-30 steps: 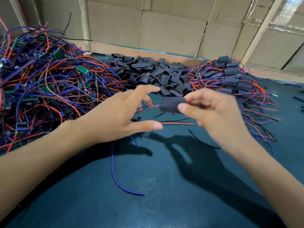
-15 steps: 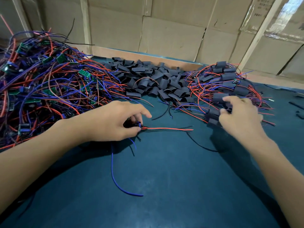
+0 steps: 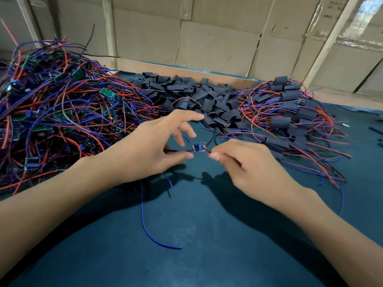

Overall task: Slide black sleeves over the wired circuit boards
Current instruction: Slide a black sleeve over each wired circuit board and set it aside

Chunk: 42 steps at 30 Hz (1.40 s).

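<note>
Table: dark teal mat [image 3: 207, 235] under your forearms.
Left heap: bare wired circuit boards [image 3: 62, 112] in red and blue leads.
Far middle: loose black sleeves [image 3: 190, 96].
Right heap: sleeved boards [image 3: 290, 121].
Your left hand [image 3: 149, 150]: thumb holds one small circuit board [image 3: 199, 147] above the mat, other fingers spread.
Your right hand [image 3: 248, 166]: pinches its red lead [image 3: 209, 152].
</note>
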Tool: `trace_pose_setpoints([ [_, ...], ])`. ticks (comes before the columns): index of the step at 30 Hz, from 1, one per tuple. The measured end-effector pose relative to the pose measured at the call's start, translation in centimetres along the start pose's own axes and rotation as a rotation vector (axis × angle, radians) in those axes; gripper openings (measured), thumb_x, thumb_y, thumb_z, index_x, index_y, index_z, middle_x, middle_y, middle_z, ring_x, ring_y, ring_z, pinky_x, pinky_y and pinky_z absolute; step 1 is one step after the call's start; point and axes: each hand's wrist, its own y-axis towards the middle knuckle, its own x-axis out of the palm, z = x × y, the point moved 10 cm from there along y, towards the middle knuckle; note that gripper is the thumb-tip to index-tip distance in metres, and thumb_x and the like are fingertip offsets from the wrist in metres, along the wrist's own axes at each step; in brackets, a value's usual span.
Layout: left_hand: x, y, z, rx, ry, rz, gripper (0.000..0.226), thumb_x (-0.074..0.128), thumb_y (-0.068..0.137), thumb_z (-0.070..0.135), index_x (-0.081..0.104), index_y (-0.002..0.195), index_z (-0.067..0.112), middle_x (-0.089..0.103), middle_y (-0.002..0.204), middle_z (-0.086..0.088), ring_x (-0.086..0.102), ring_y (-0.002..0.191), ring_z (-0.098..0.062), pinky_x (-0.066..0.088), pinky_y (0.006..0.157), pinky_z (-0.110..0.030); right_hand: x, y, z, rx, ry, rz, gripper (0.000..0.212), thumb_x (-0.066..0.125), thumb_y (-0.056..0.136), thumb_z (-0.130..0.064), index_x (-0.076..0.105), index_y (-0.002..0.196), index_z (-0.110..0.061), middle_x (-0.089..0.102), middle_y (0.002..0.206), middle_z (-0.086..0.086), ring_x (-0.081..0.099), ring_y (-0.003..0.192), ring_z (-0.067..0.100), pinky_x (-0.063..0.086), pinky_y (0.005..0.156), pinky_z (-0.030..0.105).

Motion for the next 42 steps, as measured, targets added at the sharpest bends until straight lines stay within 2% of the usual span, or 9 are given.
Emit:
trace_pose_setpoints([
  [4, -0.3, -0.1, -0.4, 0.008, 0.161, -0.029, 0.020, 0.060, 0.100, 0.034, 0.070, 0.114, 0.025, 0.071, 0.099, 0.016, 0.065, 0.089, 0.000, 0.051, 0.081, -0.027, -1.7, 0.1, 2.7, 0.087, -0.027, 0.023, 0.019, 0.054, 0.102, -0.020, 0.069, 0.100, -0.009, 0.058, 0.082, -0.010, 0.046, 0.073, 0.006, 0.033, 0.068, 0.021],
  [9, -0.4, -0.2, 1.1, 0.092, 0.231, 0.028, 0.021, 0.055, 0.100, 0.034, 0.071, 0.106, 0.022, 0.071, 0.095, 0.014, 0.066, 0.088, -0.007, 0.053, 0.079, -0.034, -0.6, -0.5, 3.3, 0.224, 0.215, -0.037, 0.053, 0.062, 0.091, -0.058, 0.055, 0.136, -0.031, 0.066, 0.114, -0.016, 0.066, 0.090, 0.007, 0.047, 0.081, 0.016],
  [12, 0.4, -0.1, 1.9, 0.112, 0.183, 0.009, 0.017, 0.060, 0.100, 0.030, 0.072, 0.106, 0.020, 0.071, 0.092, 0.009, 0.067, 0.085, -0.010, 0.052, 0.077, -0.032, 0.3, -0.2, 1.0, 0.148, 0.251, 0.035, 0.033, 0.070, 0.091, -0.041, 0.072, 0.118, -0.023, 0.071, 0.099, -0.009, 0.065, 0.084, 0.002, 0.046, 0.077, 0.010],
  [16, 1.0, -0.4, 2.3, 0.115, 0.234, -0.055, 0.015, 0.064, 0.098, 0.037, 0.075, 0.102, 0.027, 0.069, 0.089, 0.012, 0.065, 0.083, -0.008, 0.054, 0.073, -0.036, 1.3, -0.1, -0.2, 0.071, 0.181, -0.041, 0.013, 0.070, 0.096, -0.024, 0.075, 0.088, -0.016, 0.065, 0.079, -0.001, 0.059, 0.073, 0.016, 0.047, 0.070, 0.032],
  [21, -1.0, 1.1, -0.3, -0.029, 0.326, -0.077, 0.042, 0.045, 0.101, 0.053, 0.070, 0.088, 0.021, 0.067, 0.078, 0.005, 0.063, 0.078, -0.019, 0.051, 0.072, -0.040, 1.3, -0.4, 1.1, 0.120, 0.145, -0.102, 0.013, 0.067, 0.098, -0.020, 0.073, 0.087, -0.016, 0.069, 0.078, -0.006, 0.059, 0.072, 0.011, 0.043, 0.068, 0.024],
  [25, -1.9, 4.1, -5.5, -0.146, 0.565, -0.143, 0.021, 0.052, 0.101, 0.030, 0.070, 0.106, 0.019, 0.066, 0.101, 0.001, 0.056, 0.104, -0.024, 0.045, 0.095, -0.038, 0.9, -0.3, 1.7, 0.152, 0.172, -0.076, 0.013, 0.062, 0.099, -0.014, 0.070, 0.091, -0.018, 0.068, 0.073, -0.011, 0.059, 0.072, 0.012, 0.037, 0.062, 0.013],
  [29, 0.8, 6.4, -8.5, -0.218, 0.644, -0.306, 0.019, 0.055, 0.101, 0.025, 0.065, 0.114, 0.016, 0.062, 0.113, -0.006, 0.054, 0.112, -0.028, 0.047, 0.094, -0.040, 0.6, -0.6, 2.0, 0.180, 0.220, -0.045, 0.014, 0.059, 0.099, -0.020, 0.068, 0.088, -0.019, 0.063, 0.074, -0.009, 0.057, 0.073, 0.016, 0.039, 0.063, 0.017],
  [34, 2.6, 8.2, -12.7, -0.454, 0.610, -0.457, 0.024, 0.063, 0.098, 0.027, 0.072, 0.112, 0.009, 0.068, 0.099, -0.011, 0.063, 0.094, -0.032, 0.052, 0.081, -0.038, -0.7, -0.6, 2.0, 0.194, 0.250, 0.073, 0.017, 0.066, 0.097, -0.028, 0.068, 0.081, -0.020, 0.062, 0.072, -0.003, 0.056, 0.070, 0.018, 0.039, 0.063, 0.017],
  [42, 2.3, 9.6, -13.7, -0.450, 0.665, -0.564, 0.031, 0.077, 0.084, 0.041, 0.072, 0.096, 0.013, 0.073, 0.091, -0.005, 0.066, 0.086, -0.029, 0.058, 0.082, -0.047, -3.6, -0.6, -0.6, -0.027, 0.212, 0.247, 0.013, 0.074, 0.091, -0.024, 0.075, 0.081, -0.015, 0.045, 0.056, 0.000, 0.042, 0.056, 0.012, 0.035, 0.060, 0.018],
])
